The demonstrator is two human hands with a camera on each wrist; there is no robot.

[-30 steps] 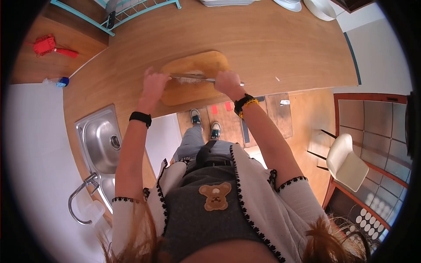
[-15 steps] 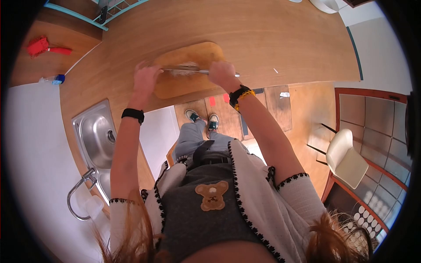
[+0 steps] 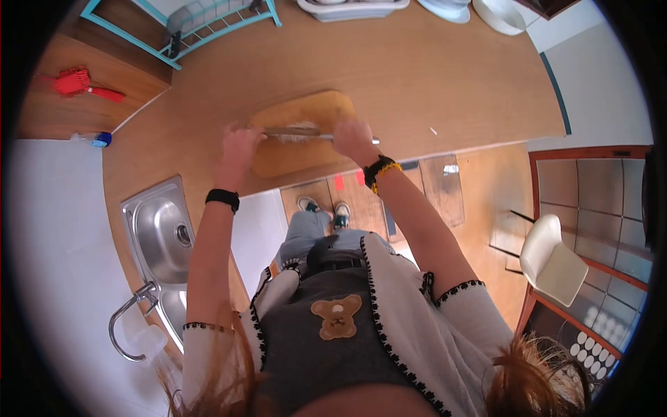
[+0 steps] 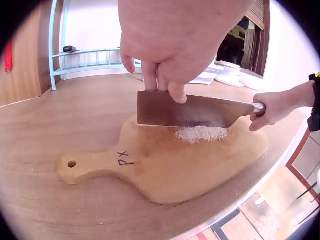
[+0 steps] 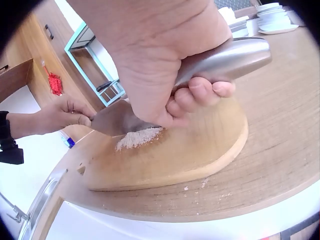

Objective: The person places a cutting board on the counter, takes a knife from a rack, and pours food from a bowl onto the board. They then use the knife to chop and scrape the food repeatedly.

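Observation:
A broad metal cleaver [image 4: 180, 111] stands on its edge across a wooden cutting board [image 4: 165, 172], right behind a small heap of finely chopped white bits [image 4: 202, 133]. My left hand [image 3: 240, 149] pinches the top of the blade near its far end, thumb on the near face. My right hand [image 3: 353, 139] grips the smooth metal handle [image 5: 235, 57], fingers curled underneath. In the right wrist view, the palm hides part of the handle and blade. The board's handle, with its hole and dark markings, points left.
A steel sink [image 3: 156, 229] with a tap is set into the counter [image 3: 431, 83] at left. Along the back stand a turquoise rack [image 3: 208, 35], a white tray [image 3: 354, 8] and stacked plates [image 5: 272, 20]. Crumbs [image 5: 204, 183] lie by the board. A chair [image 3: 552, 260] stands at right.
The head view has swayed and come back. Both hands keep hold of the cleaver over the white bits, and more of the blade's face shows now than half a second ago.

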